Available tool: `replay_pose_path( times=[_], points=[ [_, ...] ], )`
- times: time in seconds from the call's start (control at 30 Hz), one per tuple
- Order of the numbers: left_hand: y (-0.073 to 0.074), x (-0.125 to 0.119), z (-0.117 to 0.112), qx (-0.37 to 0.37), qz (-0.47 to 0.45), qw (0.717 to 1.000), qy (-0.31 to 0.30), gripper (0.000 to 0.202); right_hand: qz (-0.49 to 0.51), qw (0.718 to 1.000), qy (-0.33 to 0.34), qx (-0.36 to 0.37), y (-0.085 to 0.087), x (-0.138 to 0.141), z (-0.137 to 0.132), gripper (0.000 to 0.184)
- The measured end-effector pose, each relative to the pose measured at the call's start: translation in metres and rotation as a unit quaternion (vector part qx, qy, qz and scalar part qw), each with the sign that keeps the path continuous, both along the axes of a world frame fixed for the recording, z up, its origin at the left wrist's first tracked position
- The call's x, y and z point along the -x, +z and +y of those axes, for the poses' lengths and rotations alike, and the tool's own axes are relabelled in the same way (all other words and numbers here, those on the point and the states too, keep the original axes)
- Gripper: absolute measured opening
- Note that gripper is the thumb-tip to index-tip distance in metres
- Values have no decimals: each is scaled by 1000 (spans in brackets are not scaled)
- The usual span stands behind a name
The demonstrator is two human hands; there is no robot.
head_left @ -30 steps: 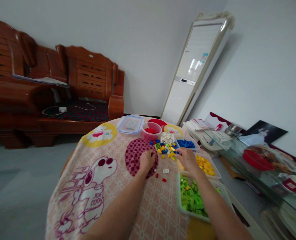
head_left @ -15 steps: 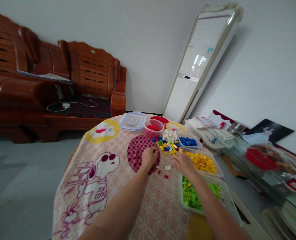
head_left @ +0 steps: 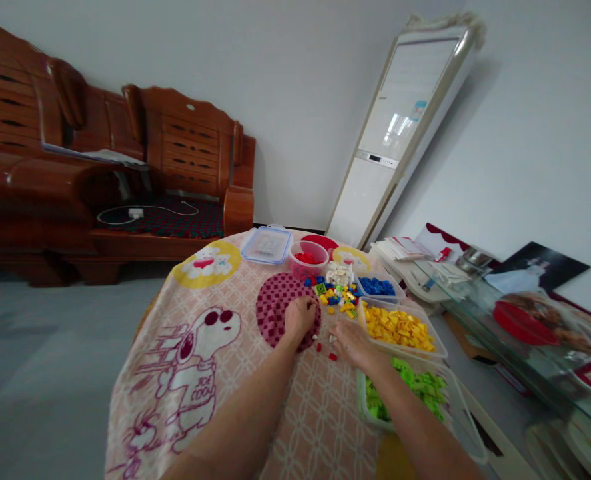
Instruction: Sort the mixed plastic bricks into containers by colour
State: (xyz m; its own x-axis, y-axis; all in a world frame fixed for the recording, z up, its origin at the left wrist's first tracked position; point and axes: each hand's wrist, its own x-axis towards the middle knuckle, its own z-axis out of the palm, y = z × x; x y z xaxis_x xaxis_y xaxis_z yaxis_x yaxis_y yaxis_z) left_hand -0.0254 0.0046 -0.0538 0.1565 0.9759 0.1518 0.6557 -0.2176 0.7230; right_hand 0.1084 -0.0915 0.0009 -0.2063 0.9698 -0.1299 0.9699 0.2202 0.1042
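My left hand point(head_left: 299, 316) is over the purple checked circle on the tablecloth. Its fingers are curled together in a pinch, and what they hold is hidden. The fingertips of my right hand point(head_left: 351, 340) are closed on a white toy brick point(head_left: 332, 338) that lies on the cloth, with part of the brick showing. Close by are two small red bricks, one of them a red brick point(head_left: 333, 357) nearer to me. Beyond the hands lies a loose pile of mixed bricks point(head_left: 342, 295) in yellow, blue, white and green.
To the right stand tubs of yellow bricks point(head_left: 400, 327), green bricks point(head_left: 422, 387) and blue bricks point(head_left: 376, 287). A round tub point(head_left: 309, 268) holds red bricks, beside a clear lid point(head_left: 267, 245). White bricks point(head_left: 339, 272) are heaped behind the pile. A glass shelf point(head_left: 468, 310) adjoins the table.
My right hand has moved left and toward me, from beside the yellow tub to the white brick. My left hand stays almost where it was.
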Motion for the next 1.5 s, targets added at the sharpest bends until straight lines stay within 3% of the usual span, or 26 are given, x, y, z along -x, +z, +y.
replay_pose_path(
  times=[0.13,0.3,0.47,0.57,0.83,1.03,1.3,1.5],
  points=[
    [2,0,-1,20,13,1000,3,26,48,997,-43,-33,6,-14,21,17],
    [2,0,-1,16,8,1000,7,25,103,980,-123,-121,25,-28,62,16],
    [2,0,-2,14,4,1000,8,24,124,951,-179,-218,49,-39,101,36],
    [3,-1,-1,15,-1,1000,9,23,178,920,-205,-283,51,-40,106,42],
    [-3,-3,1,3,7,1000,5,26,191,971,-74,-122,12,-16,52,27],
    [-3,-3,1,0,11,1000,6,26,120,993,-7,-11,5,8,22,23],
    [-3,-2,3,11,8,1000,5,27,20,999,26,-3,-9,34,12,26],
    [0,-1,2,16,-3,1000,5,26,39,999,26,-7,-15,33,12,25]
  ],
)
